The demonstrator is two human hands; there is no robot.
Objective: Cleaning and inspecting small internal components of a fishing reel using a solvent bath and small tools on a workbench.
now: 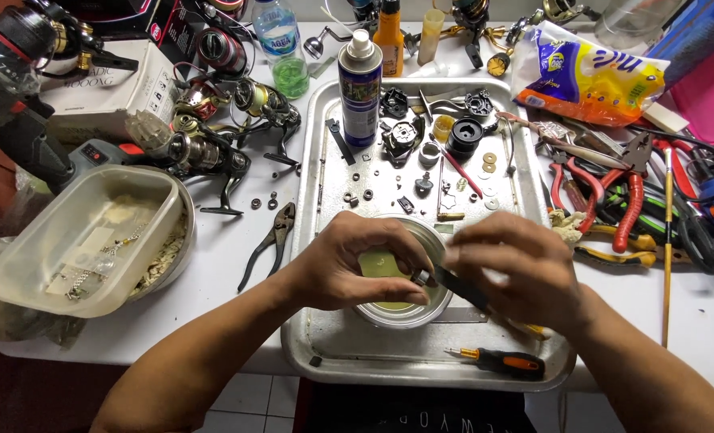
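Over the steel bowl (401, 309) on the tray (317, 353), left hand (357, 261) grip pinches a small metal part (422, 277); right hand (517, 269) clamps a dark tool (461, 289). Part judged light, rigid, slippery; hold its edges

Bright, even overhead light; right hand (517, 273) motion-blurred, edges bowed.
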